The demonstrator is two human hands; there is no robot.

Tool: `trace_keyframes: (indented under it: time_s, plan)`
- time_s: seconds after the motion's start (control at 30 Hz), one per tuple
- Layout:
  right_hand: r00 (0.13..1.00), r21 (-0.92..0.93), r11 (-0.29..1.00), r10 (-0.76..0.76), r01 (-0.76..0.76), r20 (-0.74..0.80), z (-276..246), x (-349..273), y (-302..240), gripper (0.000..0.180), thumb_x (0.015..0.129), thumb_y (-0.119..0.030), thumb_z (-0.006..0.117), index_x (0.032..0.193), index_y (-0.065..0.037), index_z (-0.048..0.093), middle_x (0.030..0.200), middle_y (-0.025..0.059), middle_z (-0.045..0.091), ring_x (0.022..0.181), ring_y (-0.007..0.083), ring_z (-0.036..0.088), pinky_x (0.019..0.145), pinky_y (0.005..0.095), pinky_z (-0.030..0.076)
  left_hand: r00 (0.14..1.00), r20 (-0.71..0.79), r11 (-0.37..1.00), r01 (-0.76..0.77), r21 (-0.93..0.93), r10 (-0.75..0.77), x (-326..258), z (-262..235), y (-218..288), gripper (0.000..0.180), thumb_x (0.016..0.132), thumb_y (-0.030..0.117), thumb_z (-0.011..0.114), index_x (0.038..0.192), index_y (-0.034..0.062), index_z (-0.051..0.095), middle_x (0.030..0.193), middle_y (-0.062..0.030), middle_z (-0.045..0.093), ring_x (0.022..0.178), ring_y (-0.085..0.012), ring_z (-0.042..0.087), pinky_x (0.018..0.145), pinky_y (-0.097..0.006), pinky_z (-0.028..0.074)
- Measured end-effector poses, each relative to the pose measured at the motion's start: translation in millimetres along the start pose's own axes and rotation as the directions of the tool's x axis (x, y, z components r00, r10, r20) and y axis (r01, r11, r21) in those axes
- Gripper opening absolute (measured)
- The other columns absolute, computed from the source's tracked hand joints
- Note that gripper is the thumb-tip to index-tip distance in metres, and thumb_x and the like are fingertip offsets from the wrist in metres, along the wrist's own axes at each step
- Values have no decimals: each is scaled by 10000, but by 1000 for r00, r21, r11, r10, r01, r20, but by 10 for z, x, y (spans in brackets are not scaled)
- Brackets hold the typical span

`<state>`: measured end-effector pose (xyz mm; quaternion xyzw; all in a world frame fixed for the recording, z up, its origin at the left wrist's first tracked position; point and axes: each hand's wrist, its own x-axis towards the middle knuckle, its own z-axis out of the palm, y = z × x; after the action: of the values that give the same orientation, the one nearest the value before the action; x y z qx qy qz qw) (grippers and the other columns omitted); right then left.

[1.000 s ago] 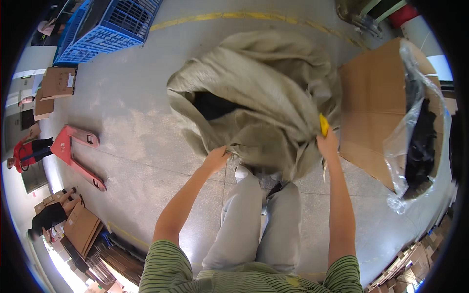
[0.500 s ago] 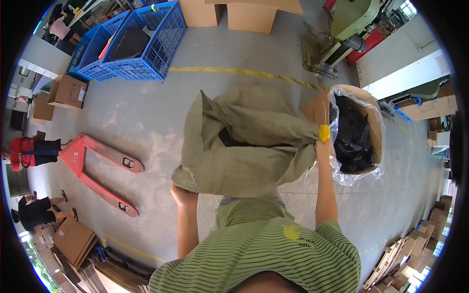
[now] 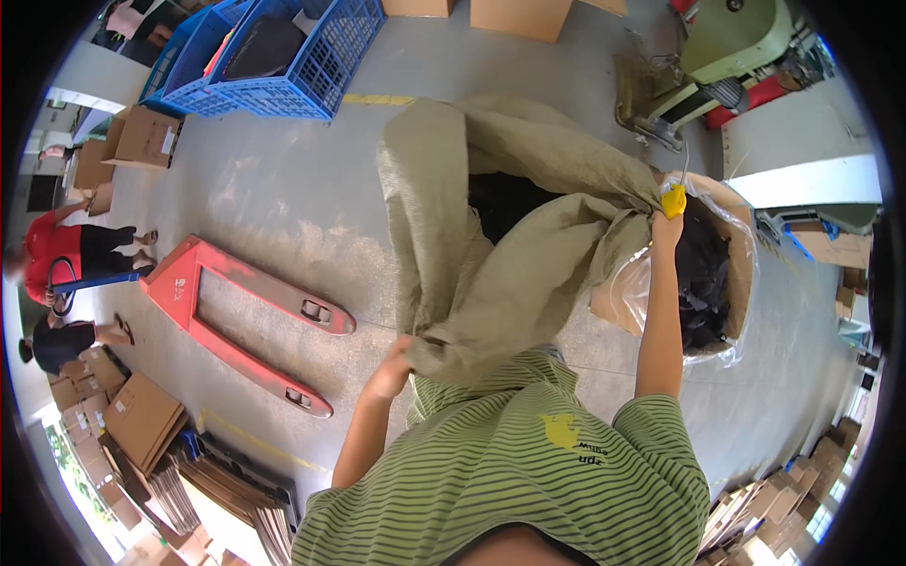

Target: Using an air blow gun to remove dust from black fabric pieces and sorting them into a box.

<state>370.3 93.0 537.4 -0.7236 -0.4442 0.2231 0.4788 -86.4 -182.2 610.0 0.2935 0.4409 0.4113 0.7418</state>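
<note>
The olive sack (image 3: 510, 255) is gripped closed-fisted by the left hand (image 3: 392, 370) and right hand (image 3: 666, 224), lifted for tipping toward the lined box (image 3: 731, 274).

Warehouse floor, red pallet jack (image 3: 247, 316), blue crates (image 3: 283, 47), flattened cartons (image 3: 142, 424)

A red pallet jack (image 3: 247, 321) lies on the grey concrete floor (image 3: 283, 208). Blue plastic crates (image 3: 283, 52) stand beyond it, near cardboard boxes (image 3: 142, 140). Flattened cardboard (image 3: 142, 420) is stacked at lower left. A green machine (image 3: 731, 42) stands at upper right.
</note>
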Motion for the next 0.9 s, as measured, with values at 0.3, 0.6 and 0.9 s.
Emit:
trace_keyframes:
  time_s: [0.3, 0.6, 0.9]
  plan:
    - [966, -299, 953, 40, 40, 255, 257, 1568, 1246, 490, 671, -54, 572, 1147, 17, 480, 1002, 116, 609, 937, 254, 589, 818, 324, 447, 744, -350, 618, 668, 415, -570, 1050, -180, -1432, 472, 793, 183, 623, 1198, 10, 452, 1065, -98, 549, 1020, -184, 501, 842, -293, 414]
    - [937, -288, 953, 183, -95, 299, 1061, 2183, 334, 446, 791, -328, 671, 1043, -14, 481, 744, 21, 573, 573, 61, 498, 509, 185, 397, 845, -499, 836, 406, 368, -190, 3201, -335, -568, 358, 806, -36, 481, 1160, 11, 457, 1056, -115, 570, 1002, -210, 552, 889, -302, 414]
    - [-431, -632, 771, 544, -83, 720, 3446, 983, 1560, 438, 738, -472, 651, 770, -40, 592, 479, -8, 433, 340, 83, 373, 358, 242, 338, 495, -600, 664, 743, -81, -628, 4941, -2126, -2881, 227, 820, 212, 539, 966, 38, 549, 847, -42, 583, 746, -175, 564, 723, -275, 447]
